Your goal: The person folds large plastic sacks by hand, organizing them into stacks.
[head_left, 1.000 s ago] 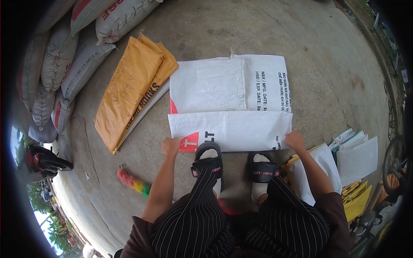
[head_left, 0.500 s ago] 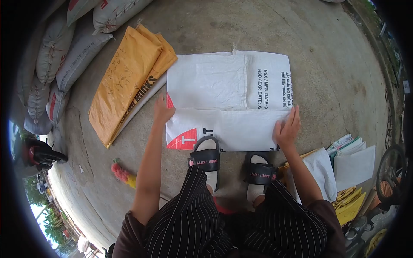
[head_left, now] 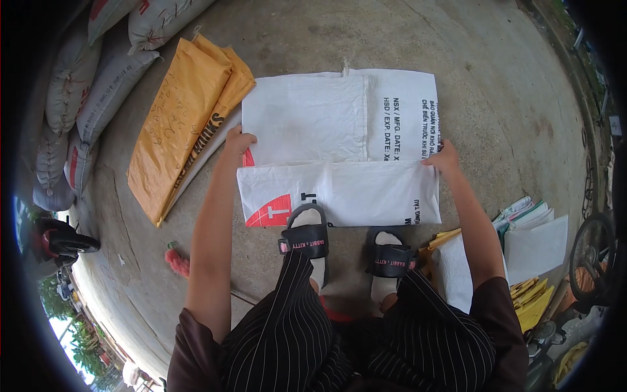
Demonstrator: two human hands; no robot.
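The left hand (head_left: 236, 142) had its grip pinched shut on the left end of the fold line of a white woven sack (head_left: 339, 153), at about nine o'clock of the sack. The right hand (head_left: 444, 158) was clamped likewise on the right end of that crease, at three o'clock. Held at both ends, the folded-up near flap lay flat and square over the sack's lower half, which was probably why the hands sat so wide apart. The sack itself lay empty and flattened on the concrete floor (head_left: 509, 104), just beyond the person's sandalled feet (head_left: 307, 238).

At ten o'clock, touching the sack's left edge, lay flattened orange sacks (head_left: 176, 124), empty too. Farther out at ten to eleven, filled sacks (head_left: 98, 85) were stacked; their contents were hidden. At four o'clock lay a pile of folded white and yellow sacks (head_left: 522, 255).
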